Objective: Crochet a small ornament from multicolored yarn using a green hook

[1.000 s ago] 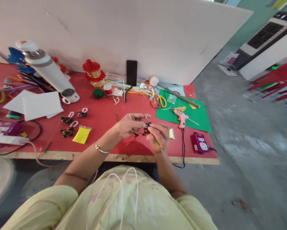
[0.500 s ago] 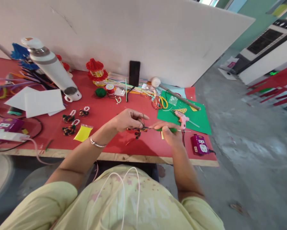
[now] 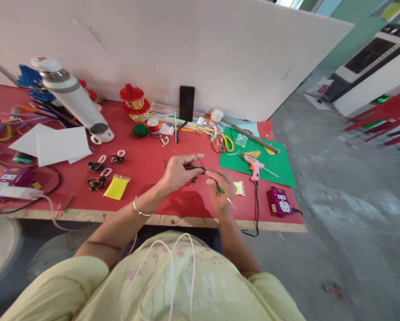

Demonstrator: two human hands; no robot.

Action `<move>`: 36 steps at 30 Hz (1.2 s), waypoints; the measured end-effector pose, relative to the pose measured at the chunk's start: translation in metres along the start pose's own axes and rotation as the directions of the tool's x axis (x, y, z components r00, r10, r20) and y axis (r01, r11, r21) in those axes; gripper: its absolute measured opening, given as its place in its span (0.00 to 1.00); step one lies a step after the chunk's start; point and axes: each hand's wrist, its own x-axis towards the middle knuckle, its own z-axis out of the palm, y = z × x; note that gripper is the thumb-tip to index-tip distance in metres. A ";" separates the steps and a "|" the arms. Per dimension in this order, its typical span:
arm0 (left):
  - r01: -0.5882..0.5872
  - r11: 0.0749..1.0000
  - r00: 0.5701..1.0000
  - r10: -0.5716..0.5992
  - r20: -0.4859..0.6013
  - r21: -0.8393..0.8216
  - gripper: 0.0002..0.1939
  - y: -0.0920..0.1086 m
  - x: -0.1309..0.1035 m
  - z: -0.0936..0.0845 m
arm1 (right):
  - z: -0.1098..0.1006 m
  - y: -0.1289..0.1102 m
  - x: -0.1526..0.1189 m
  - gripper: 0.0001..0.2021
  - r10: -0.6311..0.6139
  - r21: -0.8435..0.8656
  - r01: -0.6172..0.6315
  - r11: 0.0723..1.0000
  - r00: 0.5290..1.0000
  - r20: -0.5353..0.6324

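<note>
left hand (image 3: 180, 172) pinching small dark yarn piece (image 3: 191, 179), right hand (image 3: 221, 185) gripping thin green-handled hook (image 3: 221, 190), over red table (image 3: 146, 178)

The wearer has on a loose, pale yellow T-shirt (image 3: 153, 290) with short sleeves. The left sleeve (image 3: 59, 285) and right sleeve (image 3: 270, 294) are the same plain yellow and end above the elbows. Small star shapes (image 3: 180, 253) in a muted pink, with tiny dots among them, are scattered over the upper chest. Below them runs a row of large, whitish block letters (image 3: 216, 287), faint and too broken by folds to read in full. Two thin white cords (image 3: 170, 267) curve down the front. A shiny silver bracelet (image 3: 141, 209), slim and rounded, circles the wrist of the left hand (image 3: 177, 173).
</note>
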 end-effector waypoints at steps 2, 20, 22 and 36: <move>-0.015 0.998 0.999 0.013 -0.040 -0.055 0.30 -0.002 -0.004 0.007 | 0.005 0.000 -0.004 0.11 -0.124 -0.128 0.111 0.986 0.988 -0.091; 0.338 0.937 0.872 -0.278 0.403 -0.086 0.24 0.024 0.009 -0.031 | -0.056 0.003 0.067 0.12 -0.085 0.416 -0.117 0.902 0.896 0.436; 0.322 0.946 0.869 -0.276 0.411 -0.045 0.23 0.024 0.009 -0.033 | -0.058 0.004 0.067 0.12 -0.029 0.410 -0.180 0.894 0.891 0.454; -0.072 0.996 0.996 0.075 -0.053 0.051 0.26 -0.006 -0.010 0.005 | 0.008 -0.011 -0.001 0.09 0.142 0.098 -0.135 0.986 0.988 -0.061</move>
